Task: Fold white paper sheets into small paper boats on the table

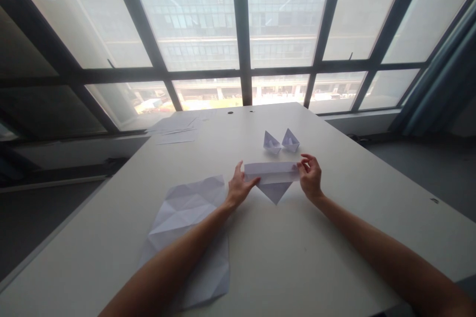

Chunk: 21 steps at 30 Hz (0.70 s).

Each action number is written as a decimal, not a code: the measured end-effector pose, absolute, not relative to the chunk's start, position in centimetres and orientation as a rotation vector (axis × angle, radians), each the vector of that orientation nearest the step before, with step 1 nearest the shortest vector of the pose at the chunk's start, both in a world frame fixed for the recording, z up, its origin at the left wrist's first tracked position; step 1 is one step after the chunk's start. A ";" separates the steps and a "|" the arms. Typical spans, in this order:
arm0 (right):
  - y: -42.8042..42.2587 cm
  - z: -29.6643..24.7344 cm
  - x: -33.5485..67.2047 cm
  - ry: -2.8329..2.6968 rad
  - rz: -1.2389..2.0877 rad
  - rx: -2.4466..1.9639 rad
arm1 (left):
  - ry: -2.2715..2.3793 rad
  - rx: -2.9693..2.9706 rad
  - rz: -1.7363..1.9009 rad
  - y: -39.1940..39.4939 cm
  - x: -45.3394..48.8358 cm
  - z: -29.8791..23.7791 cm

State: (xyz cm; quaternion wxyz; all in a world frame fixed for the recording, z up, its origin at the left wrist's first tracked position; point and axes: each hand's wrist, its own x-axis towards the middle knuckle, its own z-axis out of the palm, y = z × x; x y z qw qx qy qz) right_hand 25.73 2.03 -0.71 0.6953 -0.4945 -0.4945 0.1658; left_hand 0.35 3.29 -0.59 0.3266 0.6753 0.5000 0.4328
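A folded sheet of white paper [275, 175] is held between my two hands, with a straight band along its far side and a triangular point aimed toward me. My left hand [240, 185] grips its left end, the thumb lying on top. At the right end, my right hand [310, 173] pinches the paper near its upper corner. Just beyond it stand two folded paper boats, the left boat [272, 143] and the right boat [290, 141]. Beneath my left forearm lies a creased, unfolded sheet [193, 208], partly hidden by the arm.
Several flat sheets of paper [174, 129] lie at the far left of the white table [353, 218]. Two small dark round spots mark the table's far end. Tall windows [197, 15] rise behind it, and a blue curtain [439, 64] hangs at the right.
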 end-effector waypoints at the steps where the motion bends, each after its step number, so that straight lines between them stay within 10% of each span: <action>1: 2.0 -0.6 25.7 -1.092 0.368 -1.092 | 1.208 1.694 1.142 3.3 0.4 -0.4; 10: 2.3 -1.2 25.7 -1.179 0.726 -1.002 | 0.906 1.438 1.355 3.0 0.8 0.8; 21: 0.4 1.4 26.7 -1.554 0.281 -0.985 | 1.053 1.968 1.546 2.1 -0.1 2.3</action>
